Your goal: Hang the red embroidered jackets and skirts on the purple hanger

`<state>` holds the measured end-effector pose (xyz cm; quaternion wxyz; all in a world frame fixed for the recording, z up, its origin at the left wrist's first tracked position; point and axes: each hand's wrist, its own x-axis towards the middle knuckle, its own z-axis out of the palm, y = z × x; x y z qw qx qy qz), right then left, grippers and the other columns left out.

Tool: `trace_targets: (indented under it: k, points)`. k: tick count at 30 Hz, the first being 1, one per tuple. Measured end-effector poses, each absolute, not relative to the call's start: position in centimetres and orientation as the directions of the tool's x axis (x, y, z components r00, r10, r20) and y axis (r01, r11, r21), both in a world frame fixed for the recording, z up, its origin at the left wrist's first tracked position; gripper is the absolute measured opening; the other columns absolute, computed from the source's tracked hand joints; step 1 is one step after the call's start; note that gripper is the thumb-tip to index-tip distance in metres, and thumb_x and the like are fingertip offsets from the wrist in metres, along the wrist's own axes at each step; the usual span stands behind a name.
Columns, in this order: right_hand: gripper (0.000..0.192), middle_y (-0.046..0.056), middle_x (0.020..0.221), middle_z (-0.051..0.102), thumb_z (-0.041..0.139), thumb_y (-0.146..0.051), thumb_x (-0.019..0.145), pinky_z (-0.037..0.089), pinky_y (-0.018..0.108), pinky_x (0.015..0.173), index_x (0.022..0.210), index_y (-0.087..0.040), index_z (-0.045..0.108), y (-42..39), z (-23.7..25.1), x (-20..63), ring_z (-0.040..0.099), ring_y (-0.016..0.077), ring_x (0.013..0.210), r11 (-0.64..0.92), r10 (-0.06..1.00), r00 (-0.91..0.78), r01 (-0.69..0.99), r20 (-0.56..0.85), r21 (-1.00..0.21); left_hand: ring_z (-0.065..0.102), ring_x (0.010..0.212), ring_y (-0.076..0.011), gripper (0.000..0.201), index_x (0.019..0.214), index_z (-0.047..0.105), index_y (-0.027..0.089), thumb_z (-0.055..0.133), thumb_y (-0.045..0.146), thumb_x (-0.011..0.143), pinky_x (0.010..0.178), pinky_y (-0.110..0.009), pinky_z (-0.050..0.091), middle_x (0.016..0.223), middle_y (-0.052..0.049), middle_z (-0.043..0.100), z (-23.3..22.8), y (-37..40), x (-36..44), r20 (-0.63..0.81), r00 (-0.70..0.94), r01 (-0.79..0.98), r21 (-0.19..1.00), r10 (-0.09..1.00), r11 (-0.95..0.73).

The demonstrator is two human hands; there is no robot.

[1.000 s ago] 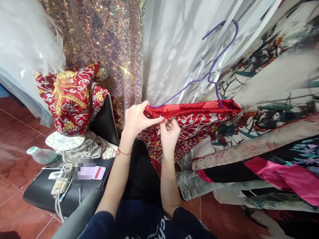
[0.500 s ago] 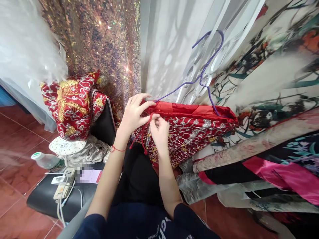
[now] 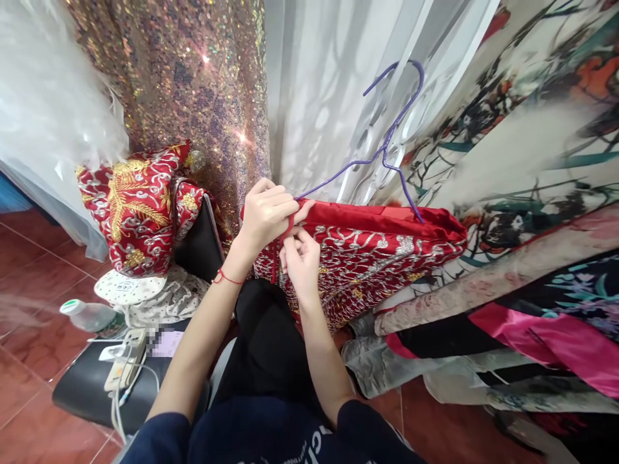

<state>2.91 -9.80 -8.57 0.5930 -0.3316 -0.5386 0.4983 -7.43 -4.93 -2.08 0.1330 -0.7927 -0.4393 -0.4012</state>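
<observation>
Red floor tiles run under you, and hanging fabrics close the space in: a sequinned curtain ahead, a sheer white drape beside it, and floral printed cloths falling away to your right.

Your left hand is curled closed on the top edge of a red embroidered garment, pinching a thin red cord against the cloth. A red string bracelet circles that wrist. Your right hand sits just below and touches the left, fingers drawn in narrow around the same cord where it comes off the garment's edge. The garment hangs folded over a purple wire hanger, directly in front of you and above your knees, its silver and gold stitching facing you; the hanger's hook rises against the white drape.

To your left, a second red and gold embroidered piece lies bundled on a black seat, resting over white patterned cloth. A clear plastic bottle lies on its side near the seat's edge, and a white power strip with trailing cables sits on the seat.
</observation>
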Motion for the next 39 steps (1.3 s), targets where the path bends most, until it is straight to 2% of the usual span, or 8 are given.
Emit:
trace_targets:
  k: [9,15,19,23,27,30,35,39]
  points:
    - [0.030,-0.010,0.048,0.036,0.048,-0.051,0.092,0.024,0.022,0.045,0.079,-0.024,0.051,-8.8,-11.2,2.6,0.029,0.0086,0.041,0.274,0.961,-0.016,-0.055,0.275,-0.960,0.040,0.055,-0.0149,0.063,0.048,0.041,0.020,0.043,0.059,0.098,0.071,-0.040,0.038,0.049,0.000,0.046,-2.9,-4.7,-7.0,0.770,0.207,0.818,0.202,0.603,-0.539]
    - [0.026,-0.004,0.049,0.048,0.049,-0.035,0.089,0.033,0.026,0.056,0.065,-0.025,0.048,-8.9,-18.8,1.7,0.042,0.0140,0.049,0.101,0.990,0.049,0.368,0.128,-0.924,0.042,0.056,-0.0153,0.062,0.054,0.049,0.022,0.041,0.068,0.096,0.073,-0.040,0.039,0.051,0.000,0.049,-3.2,-3.8,-7.7,0.791,0.127,0.840,0.234,0.598,-0.489]
    - [0.025,-0.004,0.050,0.052,0.047,-0.037,0.092,0.033,0.025,0.053,0.071,-0.025,0.055,-10.7,-21.6,2.3,0.048,0.0152,0.048,0.083,0.996,-0.014,0.393,0.084,-0.916,0.044,0.057,-0.0158,0.064,0.056,0.048,0.022,0.037,0.071,0.096,0.076,-0.040,0.040,0.054,-0.001,0.051,-4.0,-3.3,-7.8,0.776,0.140,0.837,0.239,0.615,-0.493]
    - [0.032,-0.002,0.063,0.061,0.048,-0.049,0.096,0.040,0.023,0.056,0.079,-0.023,0.058,-11.0,-17.9,5.8,0.054,0.0132,0.053,0.208,0.977,-0.039,0.380,0.209,-0.901,0.046,0.061,-0.0168,0.062,0.059,0.050,0.022,0.039,0.072,0.094,0.082,-0.040,0.040,0.055,0.000,0.051,-4.3,-2.9,-8.3,0.771,0.119,0.836,0.263,0.626,-0.482]
    - [0.027,0.006,0.079,0.065,0.050,-0.041,0.097,0.048,0.033,0.075,0.085,-0.021,0.063,-9.4,-10.8,12.3,0.060,0.0185,0.073,0.470,0.679,0.180,0.638,0.712,-0.610,0.046,0.062,-0.0159,0.061,0.060,0.051,0.022,0.039,0.069,0.096,0.083,-0.038,0.039,0.057,0.001,0.050,-5.0,-2.5,-9.4,0.755,0.083,0.828,0.311,0.650,-0.467]
    - [0.027,0.017,0.118,0.061,0.058,-0.043,0.092,0.042,0.055,0.100,0.105,-0.021,0.068,-7.9,-6.9,17.2,0.054,0.0339,0.119,0.397,0.483,0.111,0.856,0.868,-0.330,0.048,0.063,-0.0164,0.058,0.060,0.053,0.021,0.042,0.065,0.097,0.081,-0.037,0.038,0.059,0.000,0.054,-5.8,-2.3,-9.9,0.750,0.096,0.821,0.312,0.654,-0.478]
    - [0.033,0.015,0.142,0.051,0.065,-0.054,0.087,0.030,0.064,0.107,0.101,-0.024,0.070,-7.1,-5.7,23.7,0.041,0.0403,0.134,0.330,0.575,-0.179,0.944,0.799,-0.027,0.056,0.076,-0.0192,0.052,0.068,0.061,0.022,0.046,0.063,0.097,0.091,-0.040,0.037,0.069,-0.002,0.066,-6.6,-2.3,-10.1,0.715,0.188,0.809,0.276,0.674,-0.519]
    - [0.020,0.014,0.135,0.060,0.066,-0.043,0.089,0.040,0.058,0.103,0.095,-0.024,0.069,-8.2,-7.4,27.9,0.049,0.0356,0.127,0.369,0.563,-0.197,0.929,0.803,-0.031,0.054,0.122,-0.0299,0.060,0.113,0.068,0.023,0.050,0.074,0.089,0.109,-0.048,0.031,0.125,-0.013,0.068,-7.0,-2.1,-11.1,0.607,0.315,0.809,0.231,0.730,-0.541]
